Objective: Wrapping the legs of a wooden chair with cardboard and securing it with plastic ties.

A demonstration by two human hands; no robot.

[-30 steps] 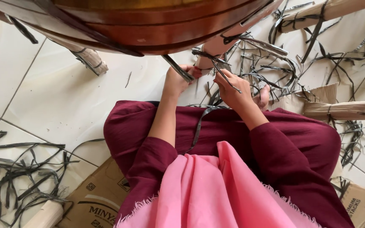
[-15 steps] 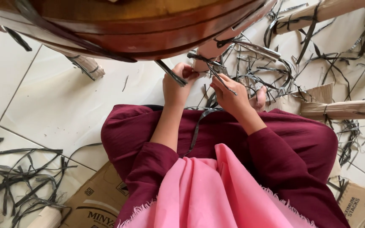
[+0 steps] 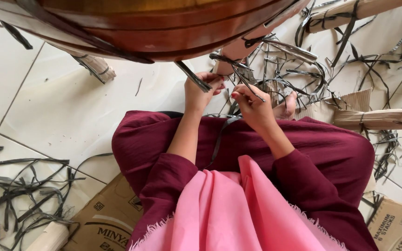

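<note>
Both hands are sitting slightly lower in the frame than half a second ago, and the round wooden tabletop (image 3: pixel 164 28) is filling a little more of the top edge. Near the upper middle, the left hand (image 3: pixel 200 93) is closing its fingers around a flat dark strap (image 3: pixel 192 76) that is running up and to the left until it is passing under the rim of the tabletop. Just to its right, the right hand (image 3: pixel 253 106) is pinching a thinner dark strip (image 3: pixel 246 84) between thumb and fingertips, and this strip is leading up toward a cardboard-wrapped leg (image 3: pixel 238 50) where more dark bands are crossing. Another dark strip (image 3: pixel 220 139) is trailing down from between the hands across the maroon garment (image 3: pixel 322 158) covering the person's lap, with a pink cloth (image 3: pixel 229 214) lying below it at the bottom centre. A bare foot (image 3: pixel 286 107) is showing just right of the right hand. Loose cut strips (image 3: pixel 298 74) are lying scattered on the pale tiled floor (image 3: pixel 70 107) at the upper right, and a second tangle of strips (image 3: pixel 19 190) is lying at the lower left. Flattened cardboard (image 3: pixel 103 223) is lying at the bottom left, and a wrapped roll (image 3: pixel 378 119) is lying at the right edge.
</note>
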